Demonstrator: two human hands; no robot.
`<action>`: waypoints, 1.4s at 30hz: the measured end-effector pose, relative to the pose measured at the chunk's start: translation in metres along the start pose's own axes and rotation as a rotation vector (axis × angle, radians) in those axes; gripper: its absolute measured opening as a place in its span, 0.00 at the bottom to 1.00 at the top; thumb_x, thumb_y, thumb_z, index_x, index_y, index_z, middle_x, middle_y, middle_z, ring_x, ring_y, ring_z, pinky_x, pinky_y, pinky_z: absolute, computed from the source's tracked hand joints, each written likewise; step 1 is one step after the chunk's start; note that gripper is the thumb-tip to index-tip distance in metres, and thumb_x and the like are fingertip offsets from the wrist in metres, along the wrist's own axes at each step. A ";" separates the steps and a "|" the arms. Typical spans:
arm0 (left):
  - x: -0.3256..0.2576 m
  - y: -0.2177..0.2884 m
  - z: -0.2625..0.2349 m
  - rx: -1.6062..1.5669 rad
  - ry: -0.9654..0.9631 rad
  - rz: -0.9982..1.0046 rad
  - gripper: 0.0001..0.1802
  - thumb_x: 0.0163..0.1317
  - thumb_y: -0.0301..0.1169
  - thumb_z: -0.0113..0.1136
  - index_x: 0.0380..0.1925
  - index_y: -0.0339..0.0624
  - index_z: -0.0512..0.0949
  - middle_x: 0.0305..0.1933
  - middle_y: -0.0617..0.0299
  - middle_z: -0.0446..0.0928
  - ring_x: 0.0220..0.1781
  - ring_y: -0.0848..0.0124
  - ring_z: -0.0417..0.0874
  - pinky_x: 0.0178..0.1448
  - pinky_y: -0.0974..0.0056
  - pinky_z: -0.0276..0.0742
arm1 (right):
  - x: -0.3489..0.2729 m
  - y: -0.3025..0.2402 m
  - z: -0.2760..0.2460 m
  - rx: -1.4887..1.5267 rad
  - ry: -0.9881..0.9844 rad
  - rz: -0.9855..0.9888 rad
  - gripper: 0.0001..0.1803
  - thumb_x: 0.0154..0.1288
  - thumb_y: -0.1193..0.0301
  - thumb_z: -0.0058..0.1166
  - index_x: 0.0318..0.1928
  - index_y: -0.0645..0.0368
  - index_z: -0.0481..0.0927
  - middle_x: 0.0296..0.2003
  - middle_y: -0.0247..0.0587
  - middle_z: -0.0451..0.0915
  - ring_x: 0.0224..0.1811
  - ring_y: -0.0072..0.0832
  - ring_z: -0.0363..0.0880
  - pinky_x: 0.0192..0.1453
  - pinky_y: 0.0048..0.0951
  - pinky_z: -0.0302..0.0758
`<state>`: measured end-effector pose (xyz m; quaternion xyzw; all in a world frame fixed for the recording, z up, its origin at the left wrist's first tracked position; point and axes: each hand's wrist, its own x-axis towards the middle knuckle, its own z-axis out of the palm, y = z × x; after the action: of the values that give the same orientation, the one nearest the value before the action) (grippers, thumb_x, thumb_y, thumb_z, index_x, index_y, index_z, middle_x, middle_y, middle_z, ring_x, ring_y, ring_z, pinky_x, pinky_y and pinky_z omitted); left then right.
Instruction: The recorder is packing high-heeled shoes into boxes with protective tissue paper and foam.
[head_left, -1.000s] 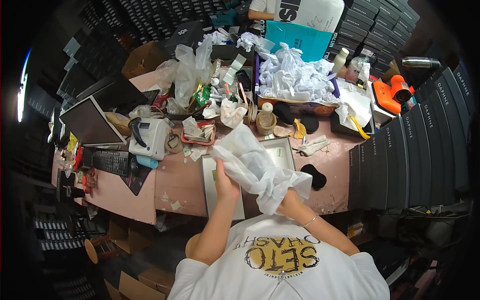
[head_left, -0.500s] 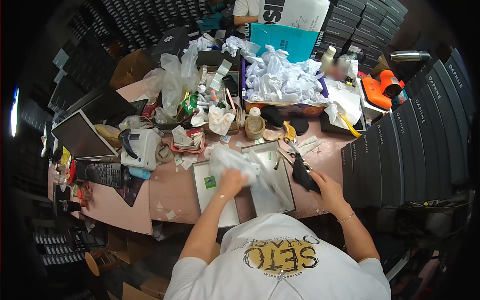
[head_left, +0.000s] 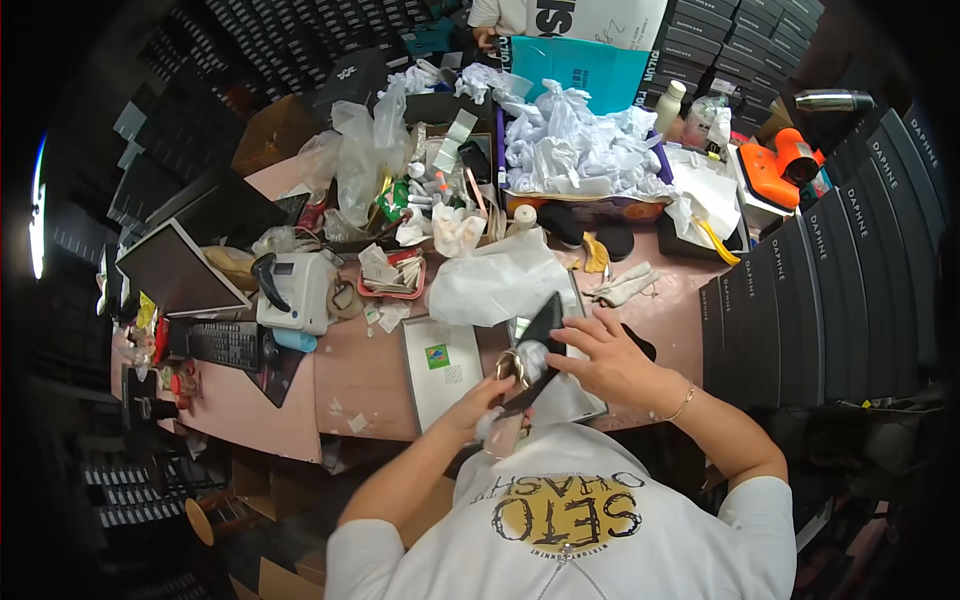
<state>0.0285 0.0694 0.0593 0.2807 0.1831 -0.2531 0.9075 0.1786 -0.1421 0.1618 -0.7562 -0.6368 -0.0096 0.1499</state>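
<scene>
Your left hand (head_left: 487, 400) and right hand (head_left: 608, 362) together gripping a black shoe (head_left: 532, 352) at frame centre, white lid with green square label (head_left: 441, 368) just left, crumpled white paper (head_left: 497, 280) above, teal box (head_left: 585, 70) at top.

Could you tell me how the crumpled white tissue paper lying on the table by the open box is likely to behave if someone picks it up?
The white tissue paper looks thin and creased, so it is probably very light and floppy, sagging rather than holding shape. It lies loose on the pink table, so a push would likely slide or crumple it. It seems easy to tear.
</scene>
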 end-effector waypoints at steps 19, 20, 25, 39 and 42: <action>0.012 -0.049 0.021 -0.155 0.175 0.314 0.36 0.55 0.19 0.55 0.63 0.50 0.56 0.54 0.54 0.72 0.53 0.61 0.78 0.56 0.55 0.78 | 0.007 -0.019 0.032 0.815 0.163 0.489 0.15 0.56 0.71 0.60 0.44 0.58 0.78 0.37 0.42 0.78 0.42 0.41 0.77 0.47 0.38 0.73; 0.012 -0.047 0.028 -0.121 0.136 0.323 0.35 0.55 0.19 0.55 0.63 0.49 0.56 0.54 0.54 0.72 0.52 0.60 0.78 0.56 0.53 0.78 | 0.018 -0.013 0.030 0.605 0.249 0.358 0.15 0.55 0.71 0.60 0.45 0.59 0.78 0.36 0.43 0.78 0.40 0.42 0.77 0.43 0.38 0.75; 0.010 -0.039 0.038 0.041 0.244 0.475 0.35 0.53 0.24 0.52 0.64 0.45 0.57 0.51 0.52 0.73 0.49 0.58 0.80 0.56 0.51 0.77 | 0.032 -0.004 0.081 0.534 0.075 0.440 0.17 0.53 0.72 0.59 0.45 0.61 0.75 0.33 0.45 0.77 0.34 0.39 0.78 0.39 0.33 0.75; -0.011 -0.041 -0.002 -0.095 0.041 0.372 0.36 0.56 0.34 0.63 0.62 0.39 0.58 0.53 0.45 0.73 0.41 0.58 0.83 0.47 0.54 0.83 | 0.040 -0.010 0.029 0.508 0.398 0.325 0.23 0.56 0.68 0.63 0.52 0.60 0.75 0.53 0.50 0.72 0.49 0.48 0.74 0.54 0.39 0.71; -0.014 -0.014 0.014 0.030 -0.089 0.179 0.38 0.55 0.31 0.60 0.65 0.43 0.55 0.53 0.48 0.73 0.42 0.62 0.82 0.48 0.58 0.81 | 0.048 0.004 0.016 0.516 0.340 0.347 0.23 0.55 0.67 0.64 0.51 0.60 0.76 0.54 0.50 0.72 0.51 0.48 0.74 0.54 0.39 0.71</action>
<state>0.0123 0.0561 0.0711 0.2979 0.1132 -0.1857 0.9295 0.1888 -0.0928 0.1552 -0.7780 -0.4462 0.0516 0.4393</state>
